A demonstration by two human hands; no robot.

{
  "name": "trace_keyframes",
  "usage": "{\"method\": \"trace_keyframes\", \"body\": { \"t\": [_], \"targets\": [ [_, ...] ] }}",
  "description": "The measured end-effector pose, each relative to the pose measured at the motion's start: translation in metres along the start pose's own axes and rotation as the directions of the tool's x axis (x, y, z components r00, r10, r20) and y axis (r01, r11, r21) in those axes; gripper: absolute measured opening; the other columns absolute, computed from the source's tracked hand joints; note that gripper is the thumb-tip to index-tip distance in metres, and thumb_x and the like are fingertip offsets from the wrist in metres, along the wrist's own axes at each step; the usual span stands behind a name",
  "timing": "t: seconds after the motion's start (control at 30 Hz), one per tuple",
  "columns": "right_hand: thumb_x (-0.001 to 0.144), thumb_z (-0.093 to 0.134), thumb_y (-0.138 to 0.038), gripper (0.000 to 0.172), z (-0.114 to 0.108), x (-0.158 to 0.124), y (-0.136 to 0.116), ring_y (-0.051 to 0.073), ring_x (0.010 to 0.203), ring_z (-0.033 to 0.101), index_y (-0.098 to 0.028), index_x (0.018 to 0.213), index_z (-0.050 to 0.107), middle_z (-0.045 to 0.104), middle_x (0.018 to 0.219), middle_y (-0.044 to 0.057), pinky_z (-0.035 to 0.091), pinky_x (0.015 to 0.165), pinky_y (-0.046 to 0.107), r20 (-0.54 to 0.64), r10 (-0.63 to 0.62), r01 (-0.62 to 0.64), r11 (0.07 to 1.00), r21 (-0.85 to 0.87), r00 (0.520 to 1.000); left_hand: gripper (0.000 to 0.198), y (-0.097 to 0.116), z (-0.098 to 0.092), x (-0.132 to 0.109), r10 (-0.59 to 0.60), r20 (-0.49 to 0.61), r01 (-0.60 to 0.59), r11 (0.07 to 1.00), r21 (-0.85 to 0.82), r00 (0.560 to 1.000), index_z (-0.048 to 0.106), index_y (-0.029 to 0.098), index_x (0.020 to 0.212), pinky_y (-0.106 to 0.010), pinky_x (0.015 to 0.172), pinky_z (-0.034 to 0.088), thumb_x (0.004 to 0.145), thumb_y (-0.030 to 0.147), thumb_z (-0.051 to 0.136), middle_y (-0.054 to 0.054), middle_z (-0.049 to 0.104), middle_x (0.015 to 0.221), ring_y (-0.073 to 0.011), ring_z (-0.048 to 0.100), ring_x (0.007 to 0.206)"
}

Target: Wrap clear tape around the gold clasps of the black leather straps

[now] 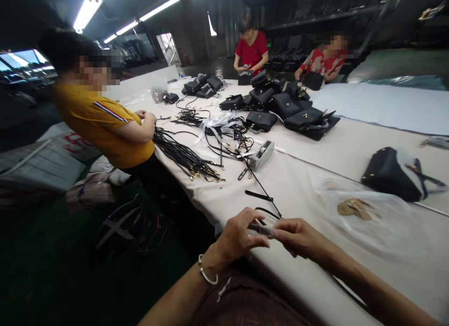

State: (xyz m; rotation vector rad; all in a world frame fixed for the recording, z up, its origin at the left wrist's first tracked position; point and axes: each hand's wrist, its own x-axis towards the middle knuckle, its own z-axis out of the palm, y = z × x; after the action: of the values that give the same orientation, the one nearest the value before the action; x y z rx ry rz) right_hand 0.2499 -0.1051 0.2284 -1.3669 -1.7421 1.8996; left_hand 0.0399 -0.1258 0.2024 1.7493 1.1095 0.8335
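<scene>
My right hand (298, 236) pinches one end of a small flat grey strip (260, 229) between thumb and fingers; its exact kind is blurred. My left hand (238, 235) is around the strip's other end with thumb and forefinger curved and apart; whether a hidden finger touches it I cannot tell. A thin black strap (261, 185) runs across the table to just beyond my right hand. Near it lie a short black leather strip (258, 195) and a small black tab with a metal clip (242, 173).
A tape dispenser (263, 155) stands beyond my hands, near bundled black straps (185, 153) with gold clasps. Black handbags (287, 106) are piled farther back. A plastic bag (382, 228) and another handbag (394, 174) lie right. Co-workers stand left (101, 125) and at the far side.
</scene>
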Motion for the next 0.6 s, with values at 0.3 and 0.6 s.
{"method": "trace_keyframes", "body": {
  "t": [0.3,0.6],
  "targets": [
    [0.083,0.061,-0.062,0.045,-0.021,-0.014,0.030,0.011,0.052,0.040,-0.017,0.083,0.067,0.049,0.056,-0.005,0.031,0.051,0.024,-0.005,-0.022,0.022,0.995,-0.092,1.000,0.033,-0.008,-0.011,-0.010,-0.298,0.276,0.375,0.881,-0.288,0.914,0.063,0.013,0.082,-0.020,0.060,0.034,0.086,0.046,0.062,0.004,0.051,0.067,-0.0082,0.042,0.062],
    [0.083,0.062,-0.060,0.042,0.014,-0.012,-0.013,0.011,0.055,0.040,-0.018,0.076,0.065,0.047,0.059,-0.005,0.030,0.052,0.024,-0.086,-0.064,0.044,0.975,-0.216,0.994,0.030,0.004,-0.009,-0.001,-0.141,0.236,0.227,0.892,-0.390,0.961,0.062,0.014,0.077,-0.022,0.064,0.040,0.085,0.043,0.063,0.001,0.055,0.067,-0.0100,0.048,0.064]
  ]
}}
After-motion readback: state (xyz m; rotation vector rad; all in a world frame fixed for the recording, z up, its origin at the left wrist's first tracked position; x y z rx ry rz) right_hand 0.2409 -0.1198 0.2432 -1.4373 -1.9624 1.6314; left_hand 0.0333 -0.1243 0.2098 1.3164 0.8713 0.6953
